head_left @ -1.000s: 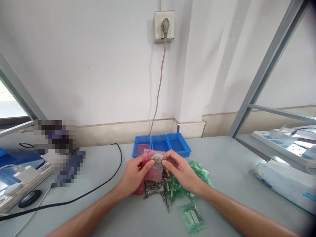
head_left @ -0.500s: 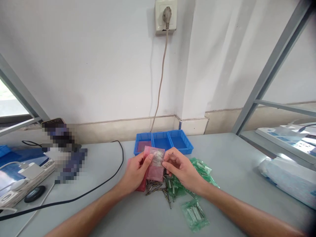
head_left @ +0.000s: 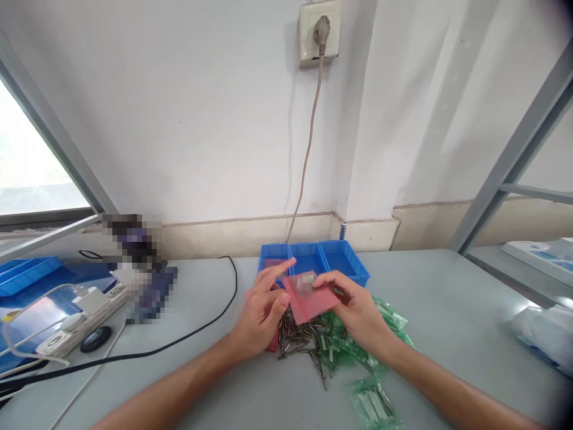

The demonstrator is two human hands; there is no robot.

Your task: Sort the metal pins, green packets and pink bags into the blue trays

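Observation:
A pink plastic bag with a pale patch near its top is pinched in my right hand. My left hand is beside the bag's left edge, fingers stretched out and apart. Beneath both hands, a pile of small metal pins or screws lies on the table. Green plastic packets are heaped by the pile, partly behind my right hand. One more green packet, holding several metal pieces, lies nearer to me. Other pink bags show partly under my left hand.
Three joined blue bins stand at the table's back, with pink material in the left one. At left are a power strip, a black cable and a black oval object. A plastic-wrapped bundle lies at right.
My left hand has let go of the pink bag and opened its fingers. The bag is now in my right hand, turned to a new angle. The whole view has shifted left.

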